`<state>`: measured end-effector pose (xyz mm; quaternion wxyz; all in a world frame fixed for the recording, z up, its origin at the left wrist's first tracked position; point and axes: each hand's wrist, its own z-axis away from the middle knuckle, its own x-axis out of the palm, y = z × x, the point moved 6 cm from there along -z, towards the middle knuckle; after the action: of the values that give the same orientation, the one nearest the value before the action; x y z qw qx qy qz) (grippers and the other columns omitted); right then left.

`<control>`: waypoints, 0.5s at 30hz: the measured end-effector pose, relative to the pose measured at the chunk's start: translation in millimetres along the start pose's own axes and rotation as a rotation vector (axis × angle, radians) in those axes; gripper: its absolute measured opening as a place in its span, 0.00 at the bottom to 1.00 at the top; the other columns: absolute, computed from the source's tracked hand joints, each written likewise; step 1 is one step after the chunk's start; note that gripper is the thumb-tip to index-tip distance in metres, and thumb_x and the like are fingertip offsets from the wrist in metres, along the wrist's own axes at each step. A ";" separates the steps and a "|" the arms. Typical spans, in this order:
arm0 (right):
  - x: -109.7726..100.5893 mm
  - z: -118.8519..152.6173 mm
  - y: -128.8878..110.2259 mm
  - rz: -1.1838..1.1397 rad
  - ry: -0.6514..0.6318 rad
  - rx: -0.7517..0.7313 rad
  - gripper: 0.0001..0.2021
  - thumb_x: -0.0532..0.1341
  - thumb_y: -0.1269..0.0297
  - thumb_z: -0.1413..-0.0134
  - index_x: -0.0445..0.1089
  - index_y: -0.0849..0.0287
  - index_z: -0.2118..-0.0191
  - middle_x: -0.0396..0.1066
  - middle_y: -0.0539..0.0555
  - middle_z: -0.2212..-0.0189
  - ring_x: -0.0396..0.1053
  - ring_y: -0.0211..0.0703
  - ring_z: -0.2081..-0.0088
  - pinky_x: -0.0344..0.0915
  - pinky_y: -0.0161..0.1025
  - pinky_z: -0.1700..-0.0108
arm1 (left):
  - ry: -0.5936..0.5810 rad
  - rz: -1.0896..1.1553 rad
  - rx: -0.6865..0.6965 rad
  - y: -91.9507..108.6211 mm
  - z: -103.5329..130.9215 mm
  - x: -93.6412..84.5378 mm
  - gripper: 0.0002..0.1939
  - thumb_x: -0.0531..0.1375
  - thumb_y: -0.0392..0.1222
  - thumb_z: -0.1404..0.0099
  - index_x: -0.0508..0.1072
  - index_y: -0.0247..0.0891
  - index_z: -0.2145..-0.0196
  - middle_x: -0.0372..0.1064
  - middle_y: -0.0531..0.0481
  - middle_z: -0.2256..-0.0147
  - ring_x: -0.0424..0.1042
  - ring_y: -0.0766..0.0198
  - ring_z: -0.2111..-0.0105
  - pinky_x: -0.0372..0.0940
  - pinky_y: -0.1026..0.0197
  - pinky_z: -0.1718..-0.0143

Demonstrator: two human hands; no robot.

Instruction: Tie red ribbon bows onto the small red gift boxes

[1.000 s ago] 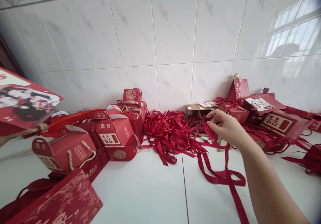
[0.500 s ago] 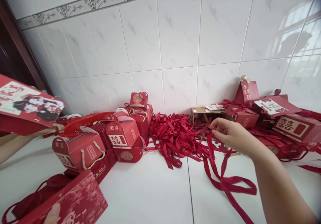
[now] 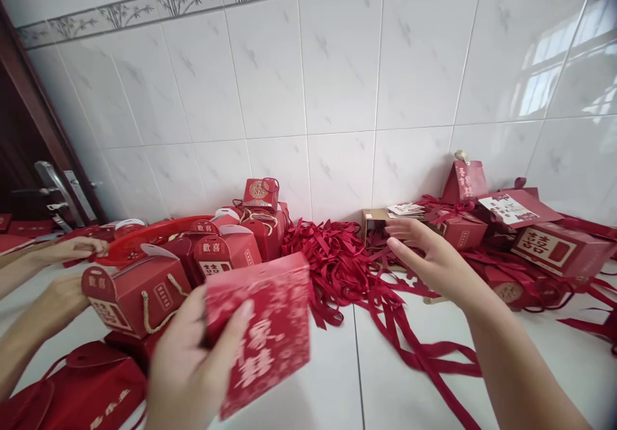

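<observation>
left hand (image 3: 193,367) gripping red gift box (image 3: 282,327); right hand (image 3: 431,253) spread (nothing visibly held), tangled red ribbons (image 3: 335,269) to its left.

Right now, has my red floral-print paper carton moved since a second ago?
Yes: the red floral-print paper carton has moved rightward, nearer the straight dark seam in the white surface.
</observation>
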<state>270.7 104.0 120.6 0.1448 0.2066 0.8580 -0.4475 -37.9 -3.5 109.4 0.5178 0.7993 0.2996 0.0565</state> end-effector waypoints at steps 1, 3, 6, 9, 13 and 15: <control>3.6 3.3 -9.9 -0.146 -0.033 -0.029 0.22 0.56 0.46 0.44 0.61 0.51 0.47 0.69 0.58 0.51 0.66 0.51 0.47 0.66 0.48 0.48 | -0.054 0.129 -0.009 11.4 -6.5 17.2 0.21 0.64 0.50 0.45 0.66 0.47 0.54 0.77 0.50 0.61 0.77 0.53 0.64 0.75 0.57 0.66; 9.8 11.8 -30.5 -0.384 -0.084 -0.085 0.25 0.57 0.45 0.44 0.57 0.49 0.44 0.68 0.59 0.51 0.66 0.49 0.47 0.67 0.47 0.48 | -0.171 0.308 0.049 39.2 -15.1 51.8 0.29 0.63 0.46 0.45 0.59 0.48 0.47 0.76 0.49 0.60 0.78 0.55 0.65 0.75 0.58 0.67; 17.1 22.9 -50.5 -0.658 -0.086 -0.083 0.31 0.62 0.48 0.48 0.51 0.44 0.40 0.67 0.57 0.50 0.71 0.49 0.52 0.71 0.45 0.54 | -0.294 0.448 0.195 74.8 -14.5 90.7 0.36 0.63 0.43 0.43 0.51 0.52 0.41 0.75 0.49 0.60 0.78 0.56 0.66 0.75 0.58 0.67; 15.2 27.9 -53.8 -0.830 0.063 -0.050 0.29 0.64 0.55 0.47 0.53 0.42 0.41 0.70 0.54 0.55 0.73 0.45 0.60 0.73 0.42 0.62 | -0.317 0.542 0.257 88.3 -7.9 109.9 0.26 0.63 0.42 0.42 0.61 0.47 0.48 0.74 0.49 0.63 0.77 0.59 0.69 0.74 0.60 0.70; 3.3 31.9 -50.5 -0.855 0.249 -0.112 0.19 0.66 0.63 0.48 0.66 0.45 0.50 0.70 0.49 0.63 0.70 0.37 0.66 0.71 0.33 0.65 | -0.206 0.619 0.372 91.2 -6.3 113.5 0.05 0.62 0.39 0.41 0.70 0.40 0.66 0.71 0.50 0.66 0.73 0.62 0.65 0.70 0.64 0.64; 1.9 32.6 -48.9 -0.822 0.267 -0.133 0.12 0.66 0.65 0.49 0.70 0.49 0.58 0.69 0.49 0.63 0.69 0.35 0.66 0.69 0.31 0.65 | -0.188 0.644 0.407 90.3 -9.0 114.3 0.04 0.62 0.39 0.41 0.69 0.39 0.70 0.71 0.49 0.63 0.71 0.61 0.58 0.68 0.63 0.58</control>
<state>247.4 52.4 136.2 -0.1445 -0.1057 0.9071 -0.3810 89.5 39.4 166.2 0.3295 0.9405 -0.0103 0.0822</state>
